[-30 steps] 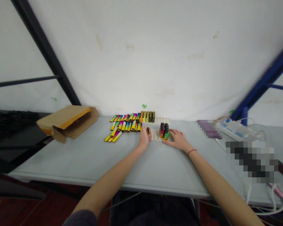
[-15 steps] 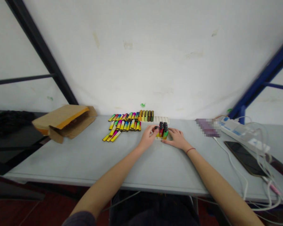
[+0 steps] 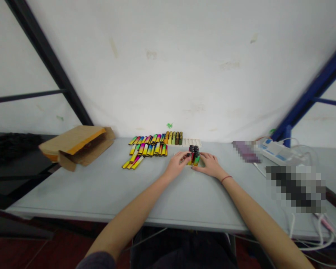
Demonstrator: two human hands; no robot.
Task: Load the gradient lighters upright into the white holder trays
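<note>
A small group of upright lighters (image 3: 196, 152) with black tops and colourful bodies stands close together on the table, in a pale tray whose edge shows below them. My left hand (image 3: 177, 163) comes in from their left, thumb and fingers pinched on a lighter (image 3: 189, 160) at the front left of the group. Against the right side rests my right hand (image 3: 211, 164), its fingers behind and its thumb along the front corner, steadying the tray. The tray is mostly hidden by the lighters and my hands.
Left of my hands lie rows of shiny multicoloured lighters (image 3: 149, 149). By the wall stand upright lighters (image 3: 173, 138) and a white slotted tray (image 3: 192, 142). An open cardboard box (image 3: 75, 144) is at far left. A power strip (image 3: 280, 152), cables and blurred-out devices occupy the right.
My left hand has moved slightly right with its lighter, closing in on the upright group. My right hand stays in place.
</note>
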